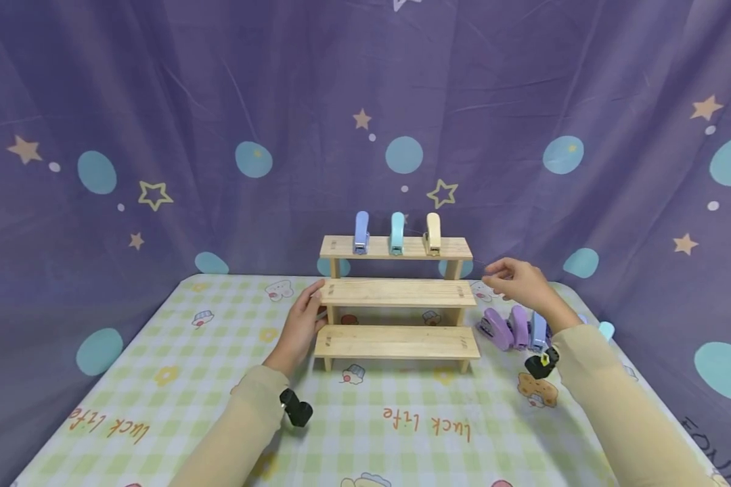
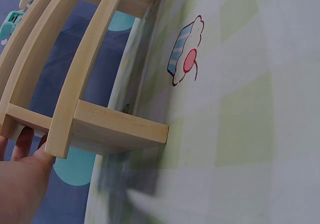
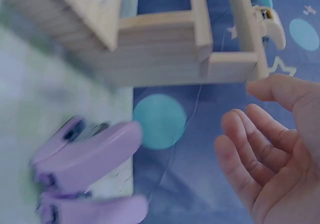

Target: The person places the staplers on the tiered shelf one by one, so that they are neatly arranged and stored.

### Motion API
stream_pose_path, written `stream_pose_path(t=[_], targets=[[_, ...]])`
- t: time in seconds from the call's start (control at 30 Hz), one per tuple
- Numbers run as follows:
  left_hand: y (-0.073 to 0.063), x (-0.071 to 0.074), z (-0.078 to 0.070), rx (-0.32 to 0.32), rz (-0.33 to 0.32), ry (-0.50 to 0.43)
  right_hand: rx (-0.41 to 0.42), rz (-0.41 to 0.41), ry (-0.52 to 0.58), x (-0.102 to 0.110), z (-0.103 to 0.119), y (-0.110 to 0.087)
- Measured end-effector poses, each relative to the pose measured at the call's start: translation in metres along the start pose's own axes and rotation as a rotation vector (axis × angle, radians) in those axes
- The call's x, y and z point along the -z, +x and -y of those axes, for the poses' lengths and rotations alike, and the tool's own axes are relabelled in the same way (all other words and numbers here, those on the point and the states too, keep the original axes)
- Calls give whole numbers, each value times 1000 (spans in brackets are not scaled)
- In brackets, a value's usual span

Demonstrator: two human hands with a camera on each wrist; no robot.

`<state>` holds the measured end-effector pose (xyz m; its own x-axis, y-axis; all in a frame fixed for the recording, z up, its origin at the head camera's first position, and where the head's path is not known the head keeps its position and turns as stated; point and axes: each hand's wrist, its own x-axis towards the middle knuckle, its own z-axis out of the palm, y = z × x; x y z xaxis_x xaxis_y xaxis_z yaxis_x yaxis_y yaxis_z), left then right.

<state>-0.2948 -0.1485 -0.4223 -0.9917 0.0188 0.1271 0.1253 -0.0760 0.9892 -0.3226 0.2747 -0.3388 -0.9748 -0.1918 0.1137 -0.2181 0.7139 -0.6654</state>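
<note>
A three-tier wooden display shelf (image 1: 399, 292) stands on the table. On its top tier are a blue stapler (image 1: 361, 231), a teal stapler (image 1: 397, 233) and a cream stapler (image 1: 433, 233), side by side. My left hand (image 1: 298, 331) grips the left end of the shelf at the middle tier; in the left wrist view its thumb and fingers (image 2: 23, 143) are at the side board. In the air right of the shelf, my right hand (image 1: 524, 287) has loosely bent fingers and holds nothing. Below it lie purple staplers (image 3: 90, 156) on the cloth.
Next to the purple staplers is another blue stapler (image 1: 537, 331), with a teal one (image 1: 606, 330) farther right; my right forearm partly hides this row. A checked cloth (image 1: 207, 379) covers the table. Behind it hangs a purple curtain (image 1: 317, 81) with stars and dots.
</note>
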Motion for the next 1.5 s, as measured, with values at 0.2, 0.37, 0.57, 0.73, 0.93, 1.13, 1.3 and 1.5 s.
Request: stream_pose_path(t=[0.2,0.37,0.57,0.73,0.93,1.13,1.3,1.5], targets=[[0,-1,0,15,-5,4,-15,90,-19,-6,-28,-11],[1,0,1,19,-6,18,-23,142,-42,-13,-49,-17],[2,0,1,18,-2,12,-63,174,14,-17,-63,-25],[2,0,2,24,-9,20,-84,176,16,-19,-66,-29],[2,0,1,6,15,-2,-113,199,-25,-20,-63,-35],[2,1,1,2,24,-10,-132,231,26,-24,-64,-39],[2,1,1,-8,4,9,-107,190,-41,-31,-67,-40],[1,1,2,1,-7,1,-79,153,-67,-40,-66,-44]])
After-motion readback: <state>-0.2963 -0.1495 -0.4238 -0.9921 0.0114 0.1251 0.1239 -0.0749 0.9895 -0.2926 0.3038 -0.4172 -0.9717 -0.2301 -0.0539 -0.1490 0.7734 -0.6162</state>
